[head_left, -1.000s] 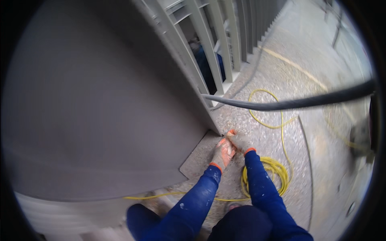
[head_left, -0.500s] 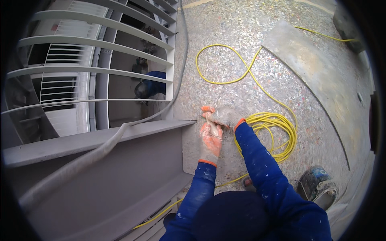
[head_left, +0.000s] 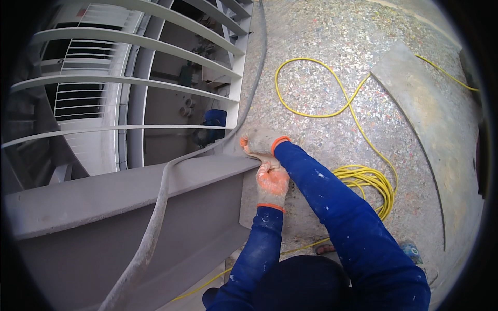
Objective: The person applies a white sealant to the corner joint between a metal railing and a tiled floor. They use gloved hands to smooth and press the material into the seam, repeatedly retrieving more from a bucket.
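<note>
Both my hands wear dusty orange-and-grey work gloves and blue sleeves. My left hand (head_left: 272, 179) is curled into a fist against the end of a grey steel beam (head_left: 119, 207). My right hand (head_left: 259, 142) lies just above it, fingers bent at the beam's top corner, close to a thick grey hose (head_left: 161, 192) that runs along the beam. What the fingers pinch is too small to tell.
A white railing (head_left: 140, 83) with curved bars borders a drop at the left, and a person in blue shows below (head_left: 212, 122). A yellow cable (head_left: 363, 179) lies coiled on the speckled floor at the right. A grey curved floor strip (head_left: 430, 119) runs at the far right.
The view has swung from the grey beam face toward the railing and floor. Both hands stay together at the beam's end corner.
</note>
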`<act>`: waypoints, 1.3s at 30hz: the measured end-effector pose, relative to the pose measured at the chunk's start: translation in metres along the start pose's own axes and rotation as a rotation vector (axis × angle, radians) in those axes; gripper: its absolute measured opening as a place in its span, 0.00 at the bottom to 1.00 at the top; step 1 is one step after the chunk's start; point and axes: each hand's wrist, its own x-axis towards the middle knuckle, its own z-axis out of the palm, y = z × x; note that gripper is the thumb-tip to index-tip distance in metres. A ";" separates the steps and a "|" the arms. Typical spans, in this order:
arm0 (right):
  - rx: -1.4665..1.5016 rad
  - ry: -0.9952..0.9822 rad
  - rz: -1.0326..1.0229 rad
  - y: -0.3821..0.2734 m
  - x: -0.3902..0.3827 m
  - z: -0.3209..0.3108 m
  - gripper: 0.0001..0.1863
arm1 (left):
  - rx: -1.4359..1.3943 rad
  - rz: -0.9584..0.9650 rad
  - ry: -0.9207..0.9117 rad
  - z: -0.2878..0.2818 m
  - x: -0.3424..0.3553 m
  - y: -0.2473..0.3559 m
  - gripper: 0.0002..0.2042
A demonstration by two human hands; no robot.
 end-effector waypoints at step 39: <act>-0.743 -0.137 -0.249 -0.015 0.010 0.024 0.17 | 0.140 0.021 0.305 -0.011 0.007 -0.012 0.17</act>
